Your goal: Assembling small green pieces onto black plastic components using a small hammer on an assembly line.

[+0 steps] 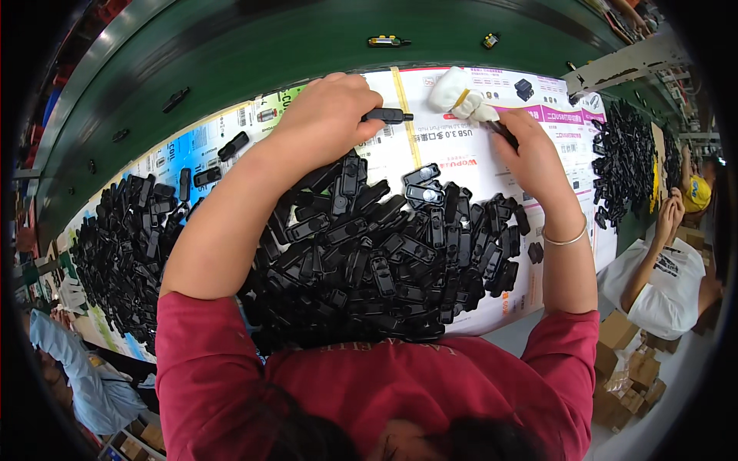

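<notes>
My left hand (332,109) is closed on a small black plastic device (393,116), which points right with a narrower plug-like end. My right hand (534,154) grips the dark handle of a tool (461,100) whose head is wrapped in white cloth tied with a yellow band. The cloth head is to the right of the device, apart from it; what is under the cloth is hidden. Between my forearms lies a heap of black plastic housings (380,246), several with a recessed face upward.
Printed cardboard sheets (500,165) cover the bench. Beyond runs a green conveyor belt (292,46) carrying a device with a yellow interior (384,41). More black parts (123,246) are heaped on the left, and another pile (624,161) on the right. Co-workers sit on both sides.
</notes>
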Demonstrator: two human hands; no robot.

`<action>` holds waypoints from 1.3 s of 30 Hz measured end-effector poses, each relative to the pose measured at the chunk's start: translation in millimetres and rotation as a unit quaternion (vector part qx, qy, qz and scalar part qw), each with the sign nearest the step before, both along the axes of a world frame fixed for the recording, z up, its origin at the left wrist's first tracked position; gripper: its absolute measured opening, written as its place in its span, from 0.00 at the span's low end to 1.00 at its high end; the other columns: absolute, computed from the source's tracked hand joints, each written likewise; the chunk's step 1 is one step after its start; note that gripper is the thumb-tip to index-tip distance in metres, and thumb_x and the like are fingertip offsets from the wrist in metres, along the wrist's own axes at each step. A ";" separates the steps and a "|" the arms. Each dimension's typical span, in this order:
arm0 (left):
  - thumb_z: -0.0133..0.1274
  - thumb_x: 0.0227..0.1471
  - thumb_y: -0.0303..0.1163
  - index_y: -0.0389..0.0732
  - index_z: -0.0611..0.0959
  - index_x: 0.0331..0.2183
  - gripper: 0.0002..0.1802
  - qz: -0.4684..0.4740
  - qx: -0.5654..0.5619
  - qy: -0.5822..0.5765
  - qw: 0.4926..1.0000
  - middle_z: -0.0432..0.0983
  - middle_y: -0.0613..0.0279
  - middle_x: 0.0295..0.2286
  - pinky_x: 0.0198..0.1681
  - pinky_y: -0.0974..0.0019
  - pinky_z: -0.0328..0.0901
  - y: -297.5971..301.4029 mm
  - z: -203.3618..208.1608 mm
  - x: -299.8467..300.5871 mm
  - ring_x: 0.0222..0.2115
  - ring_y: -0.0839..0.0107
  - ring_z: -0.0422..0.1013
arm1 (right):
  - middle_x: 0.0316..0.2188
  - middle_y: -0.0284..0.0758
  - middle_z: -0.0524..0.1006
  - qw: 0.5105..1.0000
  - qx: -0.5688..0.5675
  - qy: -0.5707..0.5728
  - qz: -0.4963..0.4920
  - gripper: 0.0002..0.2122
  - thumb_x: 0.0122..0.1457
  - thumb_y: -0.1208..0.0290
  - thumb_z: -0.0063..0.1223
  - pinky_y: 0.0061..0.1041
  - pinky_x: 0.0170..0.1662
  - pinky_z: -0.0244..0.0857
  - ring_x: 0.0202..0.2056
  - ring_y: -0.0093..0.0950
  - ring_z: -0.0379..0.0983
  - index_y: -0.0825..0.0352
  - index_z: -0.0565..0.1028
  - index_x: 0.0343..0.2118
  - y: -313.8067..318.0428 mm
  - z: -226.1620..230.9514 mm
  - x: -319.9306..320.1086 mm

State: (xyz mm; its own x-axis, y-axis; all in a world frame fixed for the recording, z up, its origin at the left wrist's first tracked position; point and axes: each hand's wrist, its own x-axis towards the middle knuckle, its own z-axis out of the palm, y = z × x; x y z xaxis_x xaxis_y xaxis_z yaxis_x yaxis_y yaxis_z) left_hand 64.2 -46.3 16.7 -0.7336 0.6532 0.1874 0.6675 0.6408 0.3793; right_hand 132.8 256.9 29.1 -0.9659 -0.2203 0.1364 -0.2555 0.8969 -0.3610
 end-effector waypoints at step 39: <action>0.58 0.51 0.37 0.45 0.79 0.48 0.21 0.145 -0.022 0.116 0.982 0.71 0.58 0.47 0.54 0.58 0.60 -52.3 -14.3 -61.8 0.49 0.55 0.65 | 0.35 0.37 0.78 0.967 -0.032 0.009 0.253 0.12 0.49 0.78 0.54 0.33 0.45 0.67 0.40 0.36 0.72 0.65 0.78 0.39 -52.6 4.3 1.7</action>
State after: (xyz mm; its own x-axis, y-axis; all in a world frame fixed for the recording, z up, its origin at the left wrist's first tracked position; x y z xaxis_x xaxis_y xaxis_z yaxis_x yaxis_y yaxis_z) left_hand 2.4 -98.6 2.4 -0.8310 0.4340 0.3480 0.5194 0.8293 0.2059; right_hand 134.5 204.3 33.4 -0.7336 -0.6549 0.1817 -0.6629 0.6305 -0.4038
